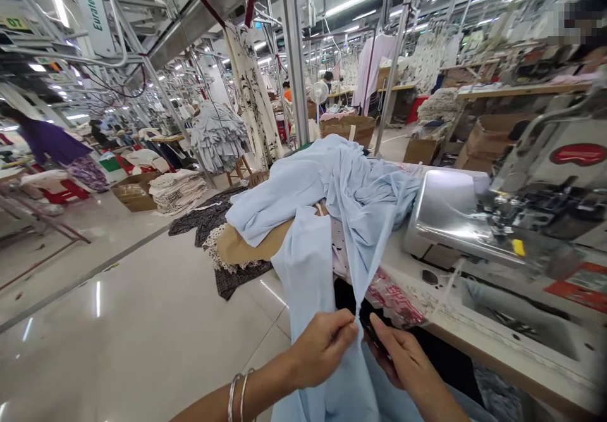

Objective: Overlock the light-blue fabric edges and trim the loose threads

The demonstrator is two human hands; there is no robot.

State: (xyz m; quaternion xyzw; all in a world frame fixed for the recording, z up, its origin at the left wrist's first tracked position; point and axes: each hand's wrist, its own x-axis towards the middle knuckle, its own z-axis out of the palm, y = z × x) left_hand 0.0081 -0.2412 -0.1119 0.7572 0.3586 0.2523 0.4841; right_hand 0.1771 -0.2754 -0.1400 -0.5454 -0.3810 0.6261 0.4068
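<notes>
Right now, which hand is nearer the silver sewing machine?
Right: the right hand is left of the sewing machine, and the left hand, gripping light-blue cloth, is farther left.

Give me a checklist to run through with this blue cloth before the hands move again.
1. Left hand has a grip on the blue cloth: ok, pinched in the fingers.
2. Right hand holds the dark tool: ok.
3. Tool's tip in plain sight: not ok, the hands and cloth obscure it.
4. Both hands apart from the machine: ok.
5. Cloth lies smooth: not ok, bunched and folded on the pile.
6. Cloth's lower end off the floor: cannot tell, it runs out of view.
</notes>
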